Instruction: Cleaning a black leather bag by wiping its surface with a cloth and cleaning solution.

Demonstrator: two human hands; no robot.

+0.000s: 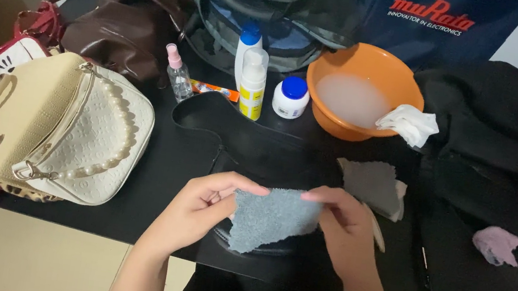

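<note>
— Grey-blue terry cloth (272, 218), a small fluffy square, is stretched between both hands; the left hand (199, 208) pinches its left edge with thumb and fingers, and the right hand (342, 225) pinches the upper right corner. Both hands are closed on it, holding it just above the flat black leather bag (252, 144) lying on the black desk (167, 173).

— How far along does the work look?

— Early, I'd judge. The cloth hangs off the bag, not pressed to it, and I can't tell whether it is wet or dry. The orange plastic basin (364, 93) behind holds cloudy water, with a crumpled white tissue (409, 124) on its rim. The white-and-yellow pump bottle (253, 84), the small clear spray bottle (179, 73) and the white jar with a blue lid (291, 97) stand capped beside it.

— And the other bags?

— The cream quilted handbag with a pearl strap (65, 128) sits to the left, well apart from the hands. A second grey rag (371, 185) lies just right of the hands.
</note>
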